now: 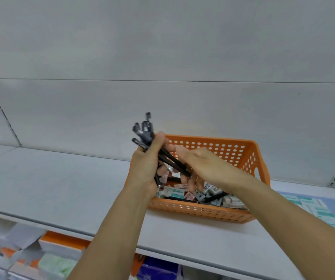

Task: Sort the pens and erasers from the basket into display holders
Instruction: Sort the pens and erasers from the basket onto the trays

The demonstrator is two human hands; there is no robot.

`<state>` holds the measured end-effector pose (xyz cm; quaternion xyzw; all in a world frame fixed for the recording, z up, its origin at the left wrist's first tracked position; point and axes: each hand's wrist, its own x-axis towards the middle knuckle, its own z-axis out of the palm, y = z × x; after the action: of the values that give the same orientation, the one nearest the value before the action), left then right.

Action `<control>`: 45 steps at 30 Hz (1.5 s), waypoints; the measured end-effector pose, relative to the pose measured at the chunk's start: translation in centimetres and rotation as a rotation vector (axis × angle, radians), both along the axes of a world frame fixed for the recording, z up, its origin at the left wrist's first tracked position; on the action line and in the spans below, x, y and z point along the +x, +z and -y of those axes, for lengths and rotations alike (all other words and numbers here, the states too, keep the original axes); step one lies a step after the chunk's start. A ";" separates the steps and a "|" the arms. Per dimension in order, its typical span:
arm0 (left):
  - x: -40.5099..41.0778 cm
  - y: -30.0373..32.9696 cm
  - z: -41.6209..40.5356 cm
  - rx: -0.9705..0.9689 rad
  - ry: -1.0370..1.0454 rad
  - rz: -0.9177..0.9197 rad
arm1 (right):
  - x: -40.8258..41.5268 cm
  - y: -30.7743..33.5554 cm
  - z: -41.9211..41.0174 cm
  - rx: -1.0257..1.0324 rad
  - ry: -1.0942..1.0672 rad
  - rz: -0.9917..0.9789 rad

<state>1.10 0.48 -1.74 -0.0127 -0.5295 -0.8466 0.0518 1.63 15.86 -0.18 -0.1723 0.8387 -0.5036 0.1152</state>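
An orange perforated basket stands on a white shelf. Inside lie several small boxed erasers and a few black pens. My left hand grips a bundle of several black pens above the basket's left end, their caps pointing up and away. My right hand reaches in over the basket, fingers curled down, touching the lower ends of the held pens; whether it holds any of them is hidden.
A light blue tray with teal-and-white erasers sits to the right of the basket on the shelf. Below the shelf's front edge are blurred boxes and packages. A grey back wall rises behind the shelf.
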 end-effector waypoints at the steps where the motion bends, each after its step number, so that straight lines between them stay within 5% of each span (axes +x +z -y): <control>1: 0.0 0.2 0.6 0.024 0.074 0.014 | -0.5 -0.2 -0.1 0.088 -0.082 -0.072; 6: 0.9 0.9 2.5 0.101 0.136 0.015 | -2.9 -3.3 0.4 0.909 -0.045 -0.265; 10: 1.7 0.8 2.4 0.090 0.073 0.002 | -3.8 -4.1 0.7 1.127 -0.012 -0.415; 16: 1.7 0.5 1.6 0.112 0.037 0.045 | -3.9 -4.4 -0.7 1.087 -0.006 -0.413; 25: 1.7 0.0 3.4 0.126 0.068 0.047 | -2.4 -2.0 -1.8 0.565 -0.174 -0.089; 31: 2.0 -0.2 3.4 0.158 0.065 0.069 | -0.3 1.5 -2.3 0.274 -0.558 -0.508; 35: 1.7 0.2 2.6 0.170 0.040 0.075 | 1.0 1.9 0.8 -0.032 -0.415 -0.399; 41: 1.9 0.6 4.1 0.103 0.207 0.019 | 0.8 0.0 3.7 -0.080 -0.104 -0.185; 45: 2.6 0.5 5.5 0.163 0.308 0.095 | -1.7 -1.4 5.3 0.544 -0.076 -0.224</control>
<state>3.67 -4.99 -1.23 0.1129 -0.4567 -0.8684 0.1568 -0.03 10.53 -1.55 -0.1582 0.9562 -0.2421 0.0449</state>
